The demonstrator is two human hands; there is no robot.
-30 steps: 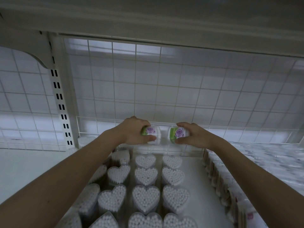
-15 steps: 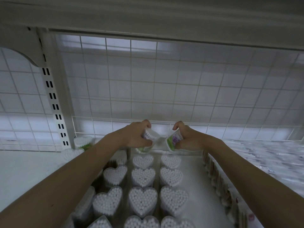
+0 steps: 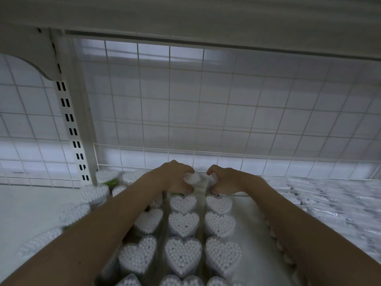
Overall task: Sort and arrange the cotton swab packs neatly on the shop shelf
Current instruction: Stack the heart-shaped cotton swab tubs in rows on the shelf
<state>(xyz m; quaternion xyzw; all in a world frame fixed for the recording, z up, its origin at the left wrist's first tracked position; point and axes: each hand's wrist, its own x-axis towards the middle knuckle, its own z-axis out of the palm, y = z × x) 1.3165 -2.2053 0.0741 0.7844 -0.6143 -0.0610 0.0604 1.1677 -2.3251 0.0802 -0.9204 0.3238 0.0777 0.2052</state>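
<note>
Heart-shaped clear packs of white cotton swabs stand in rows on the white shelf (image 3: 31,205), tops facing up. My left hand (image 3: 174,178) grips one pack (image 3: 192,178) at the back of the middle row, its swab tips showing between my fingers. My right hand (image 3: 223,180) grips another pack (image 3: 213,178) at the back of the right row, mostly hidden by my fingers. Both packs sit upright just behind the rearmost standing packs (image 3: 183,203), close to the wire back rail.
More heart packs (image 3: 94,194) stand loosely at the left, some with green labels. Flat wrapped swab packs (image 3: 321,201) fill the shelf to the right. A wire grid back panel (image 3: 185,112) and a slotted upright (image 3: 71,124) close the rear. The upper shelf hangs overhead.
Both hands turned their packs from lying sideways, labels showing, to upright and lowered them onto the shelf at the back of the two rows.
</note>
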